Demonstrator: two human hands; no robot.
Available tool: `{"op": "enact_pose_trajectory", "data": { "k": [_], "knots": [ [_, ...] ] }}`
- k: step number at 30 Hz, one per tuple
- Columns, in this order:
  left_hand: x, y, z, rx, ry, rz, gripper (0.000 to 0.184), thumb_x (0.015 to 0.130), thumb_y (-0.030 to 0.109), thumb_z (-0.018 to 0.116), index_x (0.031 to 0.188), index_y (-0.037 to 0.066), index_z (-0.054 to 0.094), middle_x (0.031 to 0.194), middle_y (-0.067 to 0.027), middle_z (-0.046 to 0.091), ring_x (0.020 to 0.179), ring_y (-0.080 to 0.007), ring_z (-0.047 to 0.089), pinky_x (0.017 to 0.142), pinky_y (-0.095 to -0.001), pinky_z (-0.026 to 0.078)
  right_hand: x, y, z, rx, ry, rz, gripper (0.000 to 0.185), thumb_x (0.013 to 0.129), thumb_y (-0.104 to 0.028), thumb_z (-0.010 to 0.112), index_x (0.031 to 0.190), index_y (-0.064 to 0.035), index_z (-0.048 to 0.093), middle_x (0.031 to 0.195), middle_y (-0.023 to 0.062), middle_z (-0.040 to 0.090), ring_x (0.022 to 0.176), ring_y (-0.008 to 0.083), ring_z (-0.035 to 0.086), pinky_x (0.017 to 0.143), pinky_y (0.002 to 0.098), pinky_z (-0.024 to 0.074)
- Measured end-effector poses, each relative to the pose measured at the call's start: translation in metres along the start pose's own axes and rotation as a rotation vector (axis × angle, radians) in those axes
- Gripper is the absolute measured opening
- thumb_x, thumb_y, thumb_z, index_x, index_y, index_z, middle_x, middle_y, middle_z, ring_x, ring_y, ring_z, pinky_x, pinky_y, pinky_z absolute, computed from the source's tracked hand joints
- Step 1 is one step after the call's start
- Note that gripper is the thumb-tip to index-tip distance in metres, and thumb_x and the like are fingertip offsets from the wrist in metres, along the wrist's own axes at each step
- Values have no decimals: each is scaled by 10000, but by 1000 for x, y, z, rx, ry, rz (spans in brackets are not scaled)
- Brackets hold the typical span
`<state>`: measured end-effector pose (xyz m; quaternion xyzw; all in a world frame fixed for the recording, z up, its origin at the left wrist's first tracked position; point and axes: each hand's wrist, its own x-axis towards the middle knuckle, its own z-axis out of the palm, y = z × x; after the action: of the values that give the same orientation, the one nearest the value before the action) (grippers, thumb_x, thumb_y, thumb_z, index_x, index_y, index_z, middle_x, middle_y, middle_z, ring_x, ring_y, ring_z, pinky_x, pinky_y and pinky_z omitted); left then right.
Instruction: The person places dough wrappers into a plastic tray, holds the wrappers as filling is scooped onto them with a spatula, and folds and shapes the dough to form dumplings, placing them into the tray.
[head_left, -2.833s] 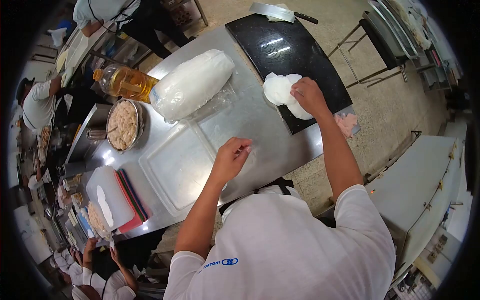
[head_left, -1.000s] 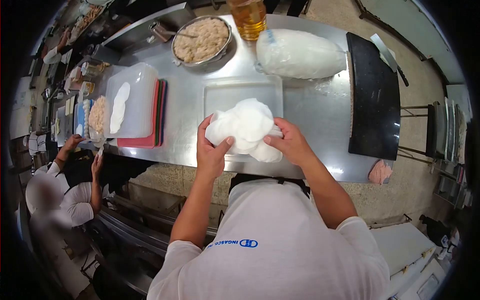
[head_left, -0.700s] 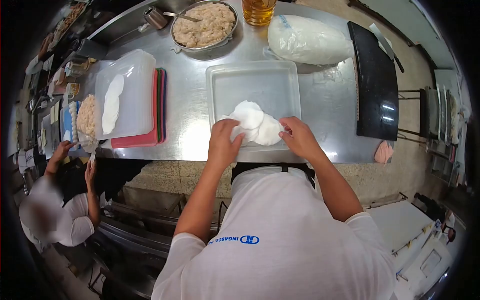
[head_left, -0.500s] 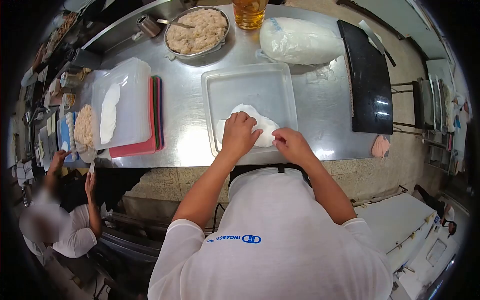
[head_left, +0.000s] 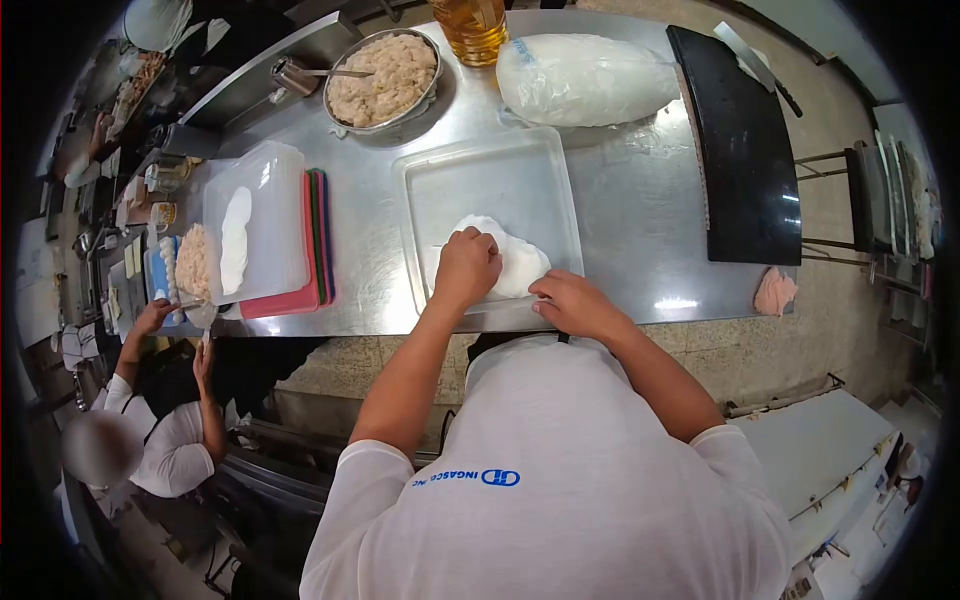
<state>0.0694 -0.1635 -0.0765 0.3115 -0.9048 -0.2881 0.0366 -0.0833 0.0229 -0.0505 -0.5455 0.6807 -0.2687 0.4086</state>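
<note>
The left hand [head_left: 468,268] is bent over the pile of thin white rounds [head_left: 520,270], fingers curled down onto it; from where I stand I can't tell whether they pinch a sheet or merely press. The right hand [head_left: 575,303] has thumb and fingertips drawn close together at the pile's right edge, and I can't make out whether anything is caught between them. The rounds lie overlapping in the near part of the shallow clear tray [head_left: 485,175], on the steel tabletop [head_left: 640,205]. They look soft and easily torn, so I'd steady the pile with flat, light fingers, ease a rim free by its edge, and avoid digging in nails or tugging from the middle. Past the tray sit a metal bowl [head_left: 376,130] of pale mixture and a plastic-wrapped bundle [head_left: 590,82]; off to the right lies a black board [head_left: 745,165].
</note>
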Motion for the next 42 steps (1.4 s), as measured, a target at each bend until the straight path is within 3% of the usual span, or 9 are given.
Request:
{"op": "enact_pose_trajectory", "data": {
  "k": [4,13,24,28,31,37,40,42],
  "knots": [
    [-2,9,-3,38,50,4,117,789,124,754,820,16,723,868,-168,684,859,-370,657,787,-463,550,6,0,-9,-18,-94,-43,273,930,-187,694,1139,-11,698,1076,174,676,1028,374,653,890,472,525],
    [4,3,4,91,43,-31,139,812,136,731,888,20,725,958,-196,688,870,-389,669,767,-498,561,17,0,-7,-141,-122,-72,318,934,-219,689,1176,-13,685,1080,178,674,1052,384,655,903,486,534],
    [1,4,-2,151,6,116,130,847,143,694,840,16,720,922,-181,680,844,-377,671,749,-480,567,31,2,-2,-199,-108,-97,367,935,-219,692,1235,-10,659,1112,183,667,1075,382,652,908,490,539],
    [0,-1,2,202,19,190,121,841,126,678,812,11,704,913,-183,678,836,-369,673,735,-456,570,36,-6,-3,-240,-131,-75,477,921,-213,711,1346,-27,597,1170,180,649,1095,380,644,913,492,541],
    [1,-6,6,250,-34,168,109,872,107,663,906,4,674,934,-186,688,876,-393,666,765,-484,559,45,-10,1,-296,-171,-65,584,917,-220,723,1441,-44,534,1221,181,627,1123,381,630,922,489,541],
    [3,-22,-2,99,93,-129,220,944,67,570,1159,17,561,891,-241,690,844,-457,675,755,-554,539,58,-20,0,-377,-302,9,674,939,-254,714,1535,-77,452,1287,190,599,1190,374,601,989,479,513],
    [3,-41,-18,-80,279,-205,259,985,64,545,1243,42,547,845,-250,682,812,-464,682,741,-534,541,62,-24,-3,-383,-339,43,682,948,-260,704,1552,-98,433,1319,197,589,1219,371,588,1021,482,496],
    [0,-59,-30,-484,283,-398,321,992,35,553,1311,62,530,937,-124,675,833,-256,691,763,-405,559,63,-25,-4,-364,-348,65,683,950,-258,699,1559,-112,425,1341,201,582,1237,371,579,1035,483,488]
  ]
}}
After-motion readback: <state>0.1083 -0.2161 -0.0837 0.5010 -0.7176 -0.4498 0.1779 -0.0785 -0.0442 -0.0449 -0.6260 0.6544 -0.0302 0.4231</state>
